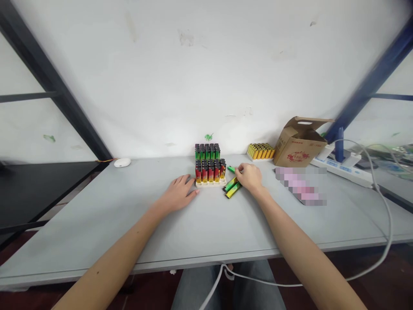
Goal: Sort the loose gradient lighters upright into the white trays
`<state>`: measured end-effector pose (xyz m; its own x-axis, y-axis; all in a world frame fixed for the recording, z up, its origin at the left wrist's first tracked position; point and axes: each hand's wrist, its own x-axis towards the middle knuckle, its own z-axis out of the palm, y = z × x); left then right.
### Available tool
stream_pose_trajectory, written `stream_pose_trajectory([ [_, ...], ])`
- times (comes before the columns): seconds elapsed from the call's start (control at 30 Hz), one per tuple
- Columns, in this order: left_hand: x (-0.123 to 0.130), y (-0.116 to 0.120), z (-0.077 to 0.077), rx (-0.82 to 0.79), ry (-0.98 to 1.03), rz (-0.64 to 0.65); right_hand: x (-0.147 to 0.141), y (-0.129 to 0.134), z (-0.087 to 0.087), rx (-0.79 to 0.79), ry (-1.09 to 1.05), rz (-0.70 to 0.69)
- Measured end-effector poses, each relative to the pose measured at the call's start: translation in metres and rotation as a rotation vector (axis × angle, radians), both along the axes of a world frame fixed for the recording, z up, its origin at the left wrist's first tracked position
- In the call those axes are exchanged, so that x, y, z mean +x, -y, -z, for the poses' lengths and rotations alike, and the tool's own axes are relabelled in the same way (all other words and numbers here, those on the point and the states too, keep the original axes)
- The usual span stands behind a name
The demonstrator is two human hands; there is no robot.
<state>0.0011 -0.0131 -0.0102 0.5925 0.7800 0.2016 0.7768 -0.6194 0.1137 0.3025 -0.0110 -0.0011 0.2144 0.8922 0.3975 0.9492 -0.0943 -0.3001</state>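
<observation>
My left hand (180, 192) lies on the table with its fingers stretched out, next to the left side of a white holder (211, 184). Rows of red-and-gold lighters (211, 173) with black tops stand upright in that holder. Right behind them stands a block of green lighters (207, 153). My right hand (250, 175) is closed, with bent fingers, over a few loose lighters to the right of the holder. A green lighter (231, 169) pokes out at its fingertips. Two green-and-yellow lighters (232, 190) lie below the hand, partly covered by it.
Yellow lighters (262, 151) stand in another tray by the wall. An open cardboard box (298, 148) sits beside them. A blurred pink item (301, 186), a power strip (343, 168) and a white cable (385, 206) are at the right. A white earbud case (122, 162) lies back left.
</observation>
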Motion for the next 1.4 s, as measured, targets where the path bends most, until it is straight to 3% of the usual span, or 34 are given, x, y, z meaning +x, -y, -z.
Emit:
stream_pose_trajectory([
  [0.2, 0.0, 0.0, -0.001, -0.006, -0.023, -0.001, 0.002, -0.003, 0.005, -0.027, -0.02, -0.073],
  [0.4, 0.0, 0.0, -0.001, 0.001, -0.027, 0.007, 0.002, -0.005, 0.006, -0.028, -0.165, -0.04],
  [0.6, 0.0, 0.001, -0.002, -0.017, -0.038, -0.002, 0.001, -0.012, -0.001, 0.257, -0.858, -0.217],
  [0.87, 0.0, -0.001, 0.0, -0.002, -0.041, -0.011, -0.024, 0.01, -0.032, 0.13, -1.678, -0.465],
  [1.07, 0.001, 0.001, -0.003, -0.021, -0.045, -0.028, -0.03, 0.018, -0.035, -0.116, -1.829, -0.666],
  [1.4, 0.001, 0.002, -0.005, -0.013, -0.06, -0.018, -0.041, 0.018, -0.026, -0.228, -1.878, -0.612],
])
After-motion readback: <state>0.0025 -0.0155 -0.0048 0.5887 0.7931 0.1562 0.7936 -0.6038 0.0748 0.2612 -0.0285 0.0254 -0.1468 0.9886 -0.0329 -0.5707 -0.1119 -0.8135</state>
